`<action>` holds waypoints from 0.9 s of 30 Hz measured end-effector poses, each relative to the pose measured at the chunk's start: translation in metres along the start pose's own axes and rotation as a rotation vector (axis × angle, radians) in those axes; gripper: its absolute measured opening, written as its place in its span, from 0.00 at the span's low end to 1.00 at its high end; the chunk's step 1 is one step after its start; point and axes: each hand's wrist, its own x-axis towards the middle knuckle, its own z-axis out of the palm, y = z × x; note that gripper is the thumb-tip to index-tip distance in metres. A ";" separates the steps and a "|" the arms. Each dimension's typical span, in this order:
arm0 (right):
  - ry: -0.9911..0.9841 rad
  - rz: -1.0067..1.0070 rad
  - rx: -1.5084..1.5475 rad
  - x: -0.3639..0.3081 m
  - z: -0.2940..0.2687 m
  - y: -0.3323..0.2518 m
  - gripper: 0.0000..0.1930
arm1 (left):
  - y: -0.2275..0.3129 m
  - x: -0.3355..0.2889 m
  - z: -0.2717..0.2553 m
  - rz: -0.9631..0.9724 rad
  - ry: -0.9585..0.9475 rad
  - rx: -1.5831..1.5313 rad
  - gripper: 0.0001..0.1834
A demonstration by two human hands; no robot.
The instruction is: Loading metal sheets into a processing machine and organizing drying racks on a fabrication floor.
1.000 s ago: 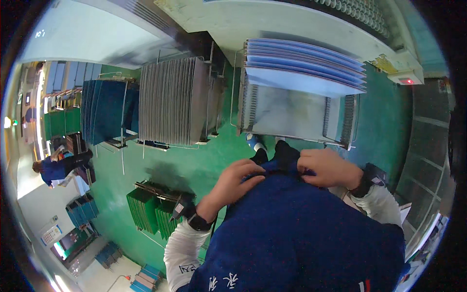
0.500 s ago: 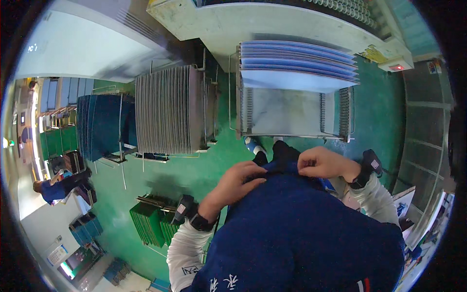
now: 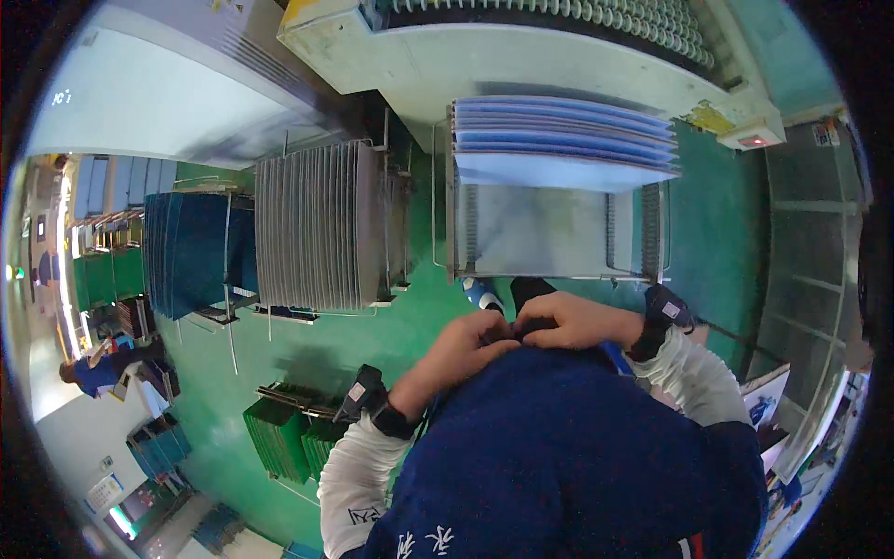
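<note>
At the lower front edge of the navy shirt [image 3: 568, 438] I wear, my two hands meet almost fingertip to fingertip. My left hand [image 3: 456, 356] is closed, its curled fingers and thumb on the cloth edge. From the other side my right hand [image 3: 585, 320] closes on the same edge, thumb pointing inward. The cloth right between the fingertips is mostly hidden. White sleeves cover both forearms, and a black wrist device [image 3: 361, 396] sits on the left wrist, another [image 3: 667, 307] on the right.
Ahead stands a metal rack [image 3: 559, 278] holding several pale blue-white panels [image 3: 559, 170], before a machine with rollers [image 3: 559, 14]. To the left are racks of grey boards [image 3: 312, 224], blue boards [image 3: 191, 252] and green boards [image 3: 277, 438]. Another person [image 3: 102, 371] works at far left.
My right hand has moved left along the shirt edge, closing the gap to my left hand. The view has tilted slightly, so the racks sit lower in the picture.
</note>
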 end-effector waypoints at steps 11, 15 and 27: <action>0.334 0.112 -0.226 -0.005 -0.099 0.032 0.13 | 0.018 0.038 0.010 0.022 0.121 -0.091 0.10; 0.792 -0.103 -0.747 -0.001 -0.158 0.058 0.14 | 0.037 0.036 0.007 -0.079 0.127 -0.094 0.10; 0.702 0.006 -1.164 0.002 -0.147 0.078 0.24 | 0.009 -0.036 0.030 -0.194 0.422 -0.275 0.14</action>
